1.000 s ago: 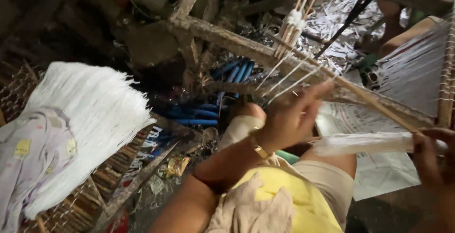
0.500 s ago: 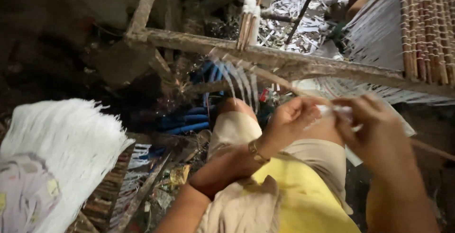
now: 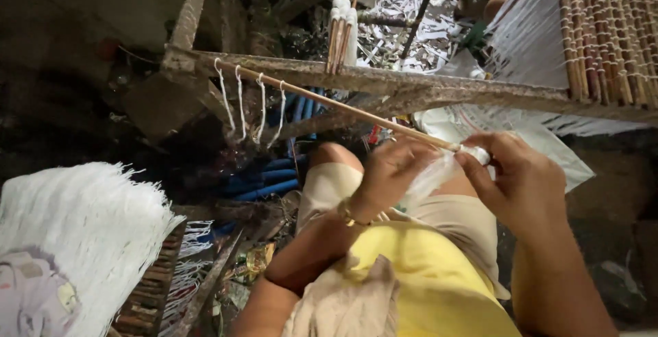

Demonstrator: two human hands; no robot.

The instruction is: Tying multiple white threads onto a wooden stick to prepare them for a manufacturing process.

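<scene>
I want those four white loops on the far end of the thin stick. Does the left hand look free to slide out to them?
Probably yes, but not at once. The left hand grips the thin stick near the right hand. The bare stick runs unobstructed to the white loops, so it would have to let go first.

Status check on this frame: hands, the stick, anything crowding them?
Left hand and right hand both shut on thin stick, at its white-wrapped end. Four white loops hang from the far end. Wooden beam close behind.
</scene>
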